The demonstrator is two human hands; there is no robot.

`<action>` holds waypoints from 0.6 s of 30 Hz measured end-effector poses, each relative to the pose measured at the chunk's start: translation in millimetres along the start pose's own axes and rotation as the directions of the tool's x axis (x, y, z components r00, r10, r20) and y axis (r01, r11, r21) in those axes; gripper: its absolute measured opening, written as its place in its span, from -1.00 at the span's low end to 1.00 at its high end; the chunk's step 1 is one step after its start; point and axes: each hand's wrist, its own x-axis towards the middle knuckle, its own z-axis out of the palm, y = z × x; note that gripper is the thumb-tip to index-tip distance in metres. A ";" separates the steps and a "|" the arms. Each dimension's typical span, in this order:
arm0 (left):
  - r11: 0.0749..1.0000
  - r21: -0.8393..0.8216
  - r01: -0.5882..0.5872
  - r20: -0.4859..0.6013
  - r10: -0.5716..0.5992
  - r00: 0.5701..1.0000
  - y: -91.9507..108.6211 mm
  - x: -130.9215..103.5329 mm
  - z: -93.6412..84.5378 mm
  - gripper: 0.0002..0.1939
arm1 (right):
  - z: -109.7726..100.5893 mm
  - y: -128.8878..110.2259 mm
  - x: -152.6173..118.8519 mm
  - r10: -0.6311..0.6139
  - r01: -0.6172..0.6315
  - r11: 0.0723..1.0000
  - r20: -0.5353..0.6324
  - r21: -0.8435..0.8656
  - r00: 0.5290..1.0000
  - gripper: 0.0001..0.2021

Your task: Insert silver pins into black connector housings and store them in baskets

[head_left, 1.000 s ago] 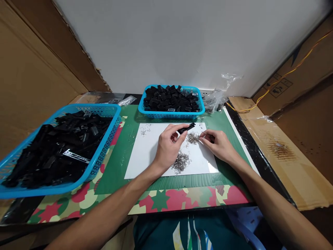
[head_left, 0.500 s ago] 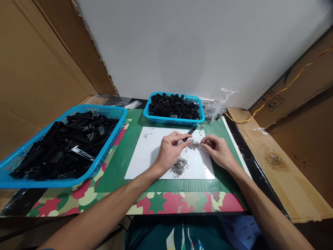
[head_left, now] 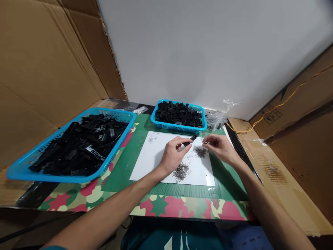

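Observation:
My left hand point(head_left: 173, 152) is closed round a small, long black plastic part point(head_left: 193, 138), holding it above the white sheet point(head_left: 148, 159). My right hand point(head_left: 220, 147) hovers to its right with thumb and fingertips pinched on a thin, light metal piece point(head_left: 205, 142), too small to identify surely. Just below the fingertips lies a small heap of tiny bent metal wire pieces point(head_left: 200, 151). Nearer to me is a bigger heap of the same wire pieces point(head_left: 181, 172), partly beside my left wrist. A few more lie scattered point(head_left: 153, 139) at the sheet's far left corner.
A large blue basket point(head_left: 111, 168) full of long black plastic parts stands on the left. Behind the sheet is a smaller blue basket point(head_left: 179, 127) of short black pieces. Clear plastic bags point(head_left: 216, 119) lie at back right. Cardboard walls point(head_left: 299, 139) flank the table; a yellow cable point(head_left: 256, 122) hangs right.
My right hand has lifted slightly from the small wire heap, with a thin metal piece now showing at its fingertips. The left hand still holds the black part. The camera view has shifted a little.

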 end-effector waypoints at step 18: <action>1.000 -0.016 0.014 0.003 -0.014 1.000 4.2 1.6 0.5 -0.86 | -20.4 17.9 -20.4 -0.030 0.030 1.000 -0.213 0.000 0.977 -0.89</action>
